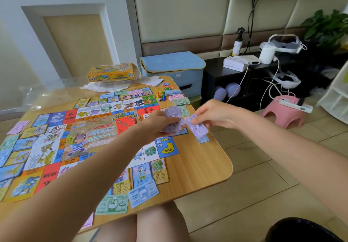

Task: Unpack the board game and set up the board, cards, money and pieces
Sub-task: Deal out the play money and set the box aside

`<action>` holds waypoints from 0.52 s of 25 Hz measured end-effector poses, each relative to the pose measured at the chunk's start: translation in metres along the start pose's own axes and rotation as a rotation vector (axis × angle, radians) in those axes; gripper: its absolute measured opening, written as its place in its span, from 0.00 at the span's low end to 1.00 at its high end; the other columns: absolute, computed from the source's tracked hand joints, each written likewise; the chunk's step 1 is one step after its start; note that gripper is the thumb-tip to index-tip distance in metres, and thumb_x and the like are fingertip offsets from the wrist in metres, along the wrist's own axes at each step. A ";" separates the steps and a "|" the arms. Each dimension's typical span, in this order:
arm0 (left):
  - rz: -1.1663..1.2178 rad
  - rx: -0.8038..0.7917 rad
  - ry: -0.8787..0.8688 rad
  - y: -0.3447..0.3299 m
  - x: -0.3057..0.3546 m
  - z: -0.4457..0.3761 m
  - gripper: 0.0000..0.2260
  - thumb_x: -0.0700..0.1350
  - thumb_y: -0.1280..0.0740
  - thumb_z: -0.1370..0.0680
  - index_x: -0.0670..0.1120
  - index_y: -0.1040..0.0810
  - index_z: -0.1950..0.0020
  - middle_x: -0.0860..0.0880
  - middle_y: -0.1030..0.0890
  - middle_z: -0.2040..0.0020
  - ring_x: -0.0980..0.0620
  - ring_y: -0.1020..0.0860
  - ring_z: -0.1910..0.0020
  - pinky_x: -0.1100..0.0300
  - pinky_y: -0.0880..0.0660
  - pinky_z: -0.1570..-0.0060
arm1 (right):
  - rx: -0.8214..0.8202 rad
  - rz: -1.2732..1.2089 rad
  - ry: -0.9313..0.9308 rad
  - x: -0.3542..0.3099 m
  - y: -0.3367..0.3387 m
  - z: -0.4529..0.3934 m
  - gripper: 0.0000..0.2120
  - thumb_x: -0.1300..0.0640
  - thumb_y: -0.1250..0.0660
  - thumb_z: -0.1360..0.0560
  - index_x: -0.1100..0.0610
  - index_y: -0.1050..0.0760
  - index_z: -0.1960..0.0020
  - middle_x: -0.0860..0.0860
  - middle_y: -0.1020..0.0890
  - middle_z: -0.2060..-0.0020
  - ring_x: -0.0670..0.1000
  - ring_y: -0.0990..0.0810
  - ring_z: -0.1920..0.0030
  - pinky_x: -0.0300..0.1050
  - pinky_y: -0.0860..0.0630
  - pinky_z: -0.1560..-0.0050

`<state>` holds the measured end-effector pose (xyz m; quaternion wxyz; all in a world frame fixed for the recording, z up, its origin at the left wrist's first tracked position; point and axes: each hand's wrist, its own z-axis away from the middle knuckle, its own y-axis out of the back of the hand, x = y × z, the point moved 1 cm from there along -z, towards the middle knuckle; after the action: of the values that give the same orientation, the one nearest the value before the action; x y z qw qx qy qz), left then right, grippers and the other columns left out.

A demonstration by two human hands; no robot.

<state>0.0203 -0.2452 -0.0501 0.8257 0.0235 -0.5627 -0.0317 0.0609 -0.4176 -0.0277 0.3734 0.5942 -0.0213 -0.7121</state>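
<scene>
The colourful game board point(90, 134) lies unfolded on the wooden table point(203, 166), with property cards laid round its edges. My left hand point(160, 124) grips a stack of purple play money point(172, 114) above the board's right side. My right hand point(216, 115) pinches a single purple note point(197, 128) pulled off that stack. Green and pink money piles point(180, 100) sit at the far right table edge. Small pawns and dice point(161, 95) stand near them. A green 2000 note point(113, 204) and a blue 500 note point(143, 192) lie at the near edge.
The yellow game box point(113, 74) and crumpled plastic wrap point(105, 87) sit at the table's far end. A blue fabric bin point(173, 68), a black shelf point(235, 83) with cables and a pink stool point(282, 109) stand to the right. My knees are under the table's near edge.
</scene>
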 end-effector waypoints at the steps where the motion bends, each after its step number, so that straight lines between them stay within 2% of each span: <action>1: -0.021 0.041 0.007 0.003 -0.002 -0.001 0.13 0.40 0.33 0.24 0.37 0.27 0.42 0.41 0.20 0.48 0.49 0.18 0.55 0.60 0.20 0.59 | -0.019 0.104 -0.057 0.007 -0.001 0.004 0.04 0.65 0.28 0.30 0.62 0.22 0.57 0.53 0.23 0.67 0.45 0.31 0.72 0.36 0.34 0.73; 2: -0.020 0.067 0.015 0.006 -0.004 -0.002 0.13 0.39 0.33 0.24 0.36 0.29 0.41 0.41 0.20 0.48 0.51 0.17 0.58 0.60 0.20 0.60 | -0.024 0.193 -0.109 0.014 -0.002 0.008 0.07 0.64 0.27 0.31 0.62 0.21 0.54 0.53 0.25 0.68 0.46 0.34 0.73 0.35 0.38 0.75; 4: -0.020 0.076 0.019 0.005 -0.006 0.001 0.13 0.39 0.34 0.23 0.37 0.29 0.41 0.42 0.20 0.51 0.52 0.18 0.62 0.60 0.21 0.61 | -0.011 0.297 -0.166 0.025 -0.007 0.016 0.11 0.64 0.26 0.31 0.60 0.23 0.50 0.51 0.27 0.69 0.46 0.34 0.72 0.35 0.39 0.76; 6: -0.063 0.083 0.012 0.002 -0.009 0.000 0.14 0.39 0.33 0.24 0.37 0.29 0.40 0.43 0.21 0.51 0.48 0.19 0.55 0.57 0.22 0.54 | 0.013 0.374 -0.153 0.032 -0.014 0.021 0.10 0.63 0.26 0.31 0.58 0.24 0.52 0.49 0.27 0.69 0.45 0.32 0.72 0.34 0.38 0.77; 9: -0.077 0.049 -0.001 -0.003 -0.010 0.003 0.15 0.40 0.32 0.24 0.37 0.28 0.40 0.40 0.21 0.45 0.43 0.21 0.46 0.53 0.23 0.47 | 0.068 0.400 -0.144 0.038 -0.019 0.026 0.12 0.63 0.26 0.31 0.58 0.27 0.53 0.50 0.26 0.66 0.46 0.29 0.71 0.34 0.35 0.79; 11: -0.111 0.027 -0.003 -0.004 -0.011 0.006 0.15 0.40 0.31 0.25 0.36 0.26 0.41 0.38 0.21 0.43 0.42 0.21 0.45 0.50 0.23 0.45 | 0.133 0.473 -0.136 0.036 -0.018 0.025 0.15 0.61 0.26 0.32 0.57 0.29 0.50 0.50 0.27 0.59 0.47 0.28 0.66 0.36 0.32 0.74; 13: -0.185 0.008 -0.013 -0.002 -0.011 0.010 0.14 0.41 0.31 0.25 0.36 0.25 0.43 0.38 0.20 0.46 0.42 0.20 0.47 0.48 0.25 0.42 | 0.170 0.412 -0.054 0.024 -0.018 0.024 0.15 0.57 0.27 0.30 0.57 0.29 0.48 0.50 0.27 0.59 0.47 0.29 0.66 0.39 0.31 0.72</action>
<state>0.0074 -0.2467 -0.0568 0.8153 0.0785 -0.5638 -0.1060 0.0303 -0.4279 -0.0490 0.4588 0.5874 -0.2125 -0.6320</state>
